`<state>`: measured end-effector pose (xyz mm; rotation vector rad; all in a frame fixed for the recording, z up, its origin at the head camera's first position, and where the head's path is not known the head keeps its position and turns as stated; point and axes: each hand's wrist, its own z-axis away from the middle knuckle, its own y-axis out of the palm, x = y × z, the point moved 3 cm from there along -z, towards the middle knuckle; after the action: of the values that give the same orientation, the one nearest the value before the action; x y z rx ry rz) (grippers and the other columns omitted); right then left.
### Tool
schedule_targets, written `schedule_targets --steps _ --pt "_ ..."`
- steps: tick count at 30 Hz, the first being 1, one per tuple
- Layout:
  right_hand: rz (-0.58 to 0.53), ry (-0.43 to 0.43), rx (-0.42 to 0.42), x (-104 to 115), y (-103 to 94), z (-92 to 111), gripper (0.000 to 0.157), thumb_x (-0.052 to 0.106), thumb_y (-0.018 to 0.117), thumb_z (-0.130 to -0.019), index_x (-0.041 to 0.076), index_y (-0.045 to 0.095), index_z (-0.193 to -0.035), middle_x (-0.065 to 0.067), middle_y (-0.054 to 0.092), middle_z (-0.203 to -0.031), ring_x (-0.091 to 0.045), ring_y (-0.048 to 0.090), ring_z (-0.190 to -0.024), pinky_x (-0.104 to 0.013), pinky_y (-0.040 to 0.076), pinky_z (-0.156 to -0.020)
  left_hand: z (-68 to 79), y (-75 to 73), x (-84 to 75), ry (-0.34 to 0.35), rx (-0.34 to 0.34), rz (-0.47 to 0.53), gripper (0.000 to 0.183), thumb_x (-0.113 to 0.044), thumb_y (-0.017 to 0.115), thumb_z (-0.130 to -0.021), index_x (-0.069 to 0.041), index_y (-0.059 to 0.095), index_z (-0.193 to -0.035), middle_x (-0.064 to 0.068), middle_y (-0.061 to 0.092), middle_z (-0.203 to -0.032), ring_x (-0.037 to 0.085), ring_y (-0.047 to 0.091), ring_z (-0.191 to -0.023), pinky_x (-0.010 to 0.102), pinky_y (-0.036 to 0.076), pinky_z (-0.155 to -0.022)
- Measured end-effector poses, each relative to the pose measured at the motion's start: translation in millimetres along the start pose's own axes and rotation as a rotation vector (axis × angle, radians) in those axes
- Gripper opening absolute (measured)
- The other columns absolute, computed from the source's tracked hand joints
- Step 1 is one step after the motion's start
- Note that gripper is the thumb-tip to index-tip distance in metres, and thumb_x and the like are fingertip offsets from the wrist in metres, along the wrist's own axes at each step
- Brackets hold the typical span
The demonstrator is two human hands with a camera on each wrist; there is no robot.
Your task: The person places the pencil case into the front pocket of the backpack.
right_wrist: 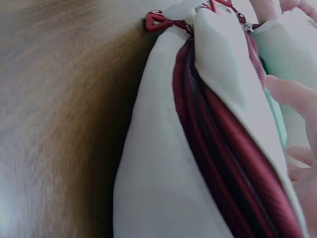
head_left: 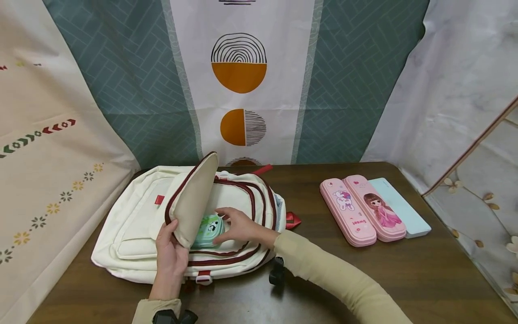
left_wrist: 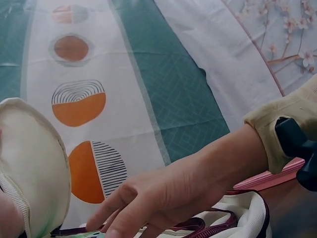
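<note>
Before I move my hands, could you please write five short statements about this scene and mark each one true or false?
1. The left hand holds the raised flap of the cream backpack. True.
2. Two pink cases lie side by side on the table. True.
3. The right hand is at one of the pink cases. False: it is at the green case.
4. The backpack stands upright. False: it lies flat on the table.
5. In the head view, the light blue box is to the right of the pink cases. True.
</note>
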<state>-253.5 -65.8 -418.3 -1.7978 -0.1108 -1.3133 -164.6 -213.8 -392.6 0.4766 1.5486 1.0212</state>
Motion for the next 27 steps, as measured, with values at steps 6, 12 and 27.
schedule_targets --steps 6,12,27 --pt "-0.031 -0.008 -0.016 -0.8 -16.4 8.6 0.081 0.021 0.080 -0.068 0.002 0.039 -0.135 -0.011 0.048 -0.129 -0.024 0.047 -0.115 -0.029 0.041 -0.094 0.3 0.3 0.8 0.003 0.014 -0.019 0.021 -0.004 0.039 -0.095 -0.011 0.059 -0.096 0.000 0.059 -0.101 0.011 0.056 -0.097 0.023 0.045 -0.084" --pt "-0.051 -0.019 -0.034 -7.7 -37.2 19.4 0.080 0.021 0.079 -0.069 0.001 0.038 -0.135 -0.016 0.047 -0.129 -0.028 0.046 -0.115 -0.038 0.039 -0.096 0.6 0.3 0.8 -0.006 -0.011 -0.034 0.019 -0.005 0.040 -0.095 -0.011 0.057 -0.098 0.000 0.058 -0.103 0.011 0.055 -0.098 0.023 0.045 -0.083" --pt "-0.031 -0.017 -0.130 -28.8 -92.6 59.0 0.077 0.019 0.078 -0.071 -0.002 0.038 -0.134 -0.020 0.044 -0.130 -0.034 0.045 -0.114 -0.045 0.038 -0.096 0.0 0.5 2.5 -0.011 -0.045 -0.041 0.019 -0.004 0.039 -0.096 -0.009 0.056 -0.101 0.001 0.057 -0.105 0.012 0.054 -0.100 0.024 0.044 -0.084"
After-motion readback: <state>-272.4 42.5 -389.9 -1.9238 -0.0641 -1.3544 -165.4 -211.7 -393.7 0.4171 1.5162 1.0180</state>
